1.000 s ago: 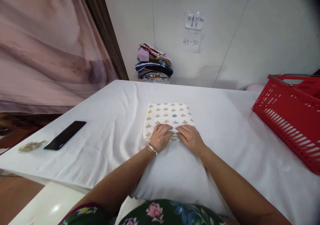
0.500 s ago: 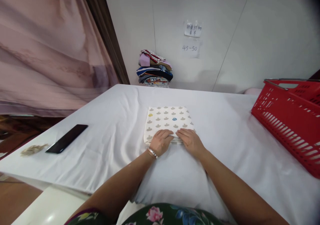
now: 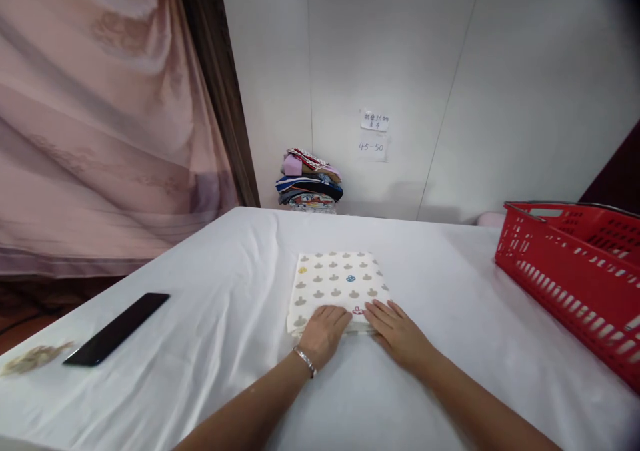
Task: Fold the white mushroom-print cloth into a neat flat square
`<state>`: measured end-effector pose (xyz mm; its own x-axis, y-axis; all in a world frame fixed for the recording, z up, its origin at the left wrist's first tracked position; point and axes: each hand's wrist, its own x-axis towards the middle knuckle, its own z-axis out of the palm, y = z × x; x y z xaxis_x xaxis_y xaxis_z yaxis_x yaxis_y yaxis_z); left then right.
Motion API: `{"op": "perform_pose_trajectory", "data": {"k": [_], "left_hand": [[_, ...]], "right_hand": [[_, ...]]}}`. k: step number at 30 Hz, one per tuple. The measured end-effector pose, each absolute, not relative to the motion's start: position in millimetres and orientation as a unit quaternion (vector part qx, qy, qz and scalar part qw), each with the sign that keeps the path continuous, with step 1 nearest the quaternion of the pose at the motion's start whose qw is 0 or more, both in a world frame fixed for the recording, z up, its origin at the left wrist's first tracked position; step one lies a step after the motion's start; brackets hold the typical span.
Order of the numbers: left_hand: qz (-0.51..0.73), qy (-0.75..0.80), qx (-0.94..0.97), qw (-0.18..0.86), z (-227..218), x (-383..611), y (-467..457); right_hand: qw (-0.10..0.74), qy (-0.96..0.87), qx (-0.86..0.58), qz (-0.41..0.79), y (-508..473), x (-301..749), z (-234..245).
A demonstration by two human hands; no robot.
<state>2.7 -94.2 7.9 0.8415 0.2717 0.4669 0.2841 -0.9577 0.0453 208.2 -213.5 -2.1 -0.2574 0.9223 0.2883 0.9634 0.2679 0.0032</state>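
Note:
A white folded cloth with grey duck-like prints and a few coloured ones lies flat near the middle of the table. My left hand rests on its near left edge, fingers laid out over the fabric. On the near right edge lies my right hand, its fingers stretched and slightly apart. A small red print shows between the two hands. Neither hand grips the cloth; both palms face down. A silver bracelet circles my left wrist.
The table wears a white tablecloth. A black phone-like slab and a beige tuft lie at the left. A red basket stands at the right. Behind the table are stacked folded fabrics and a wall with paper signs.
My fingers have gone from pinching the cloth's near edge to lying flat on it, and the red print now shows. The camera view has tilted upward, so everything sits lower.

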Motion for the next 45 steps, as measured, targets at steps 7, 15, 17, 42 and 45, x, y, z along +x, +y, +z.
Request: {"op": "perform_pose_trajectory", "data": {"k": [7,15,17,42,45], "left_hand": [[-0.192,-0.135,-0.971,-0.04,20,-22,-90],[-0.161,-0.318,-0.93,-0.094,41,-10,-52],[-0.145,-0.372,-0.911,-0.105,31,-11,-43],[-0.253,-0.421,-0.818,-0.299,-10,-20,-63],[-0.213,-0.386,-0.851,-0.284,-3,-19,-73]], "right_hand": [[0.122,-0.75,-0.65,-0.016,-229,207,16],[0.138,-0.726,-0.669,0.076,-163,171,51],[0.109,-0.7,-0.699,0.097,-148,178,45],[0.319,-0.456,-0.813,0.17,-82,289,16],[0.214,-0.492,-0.83,0.154,-66,307,23]]}}
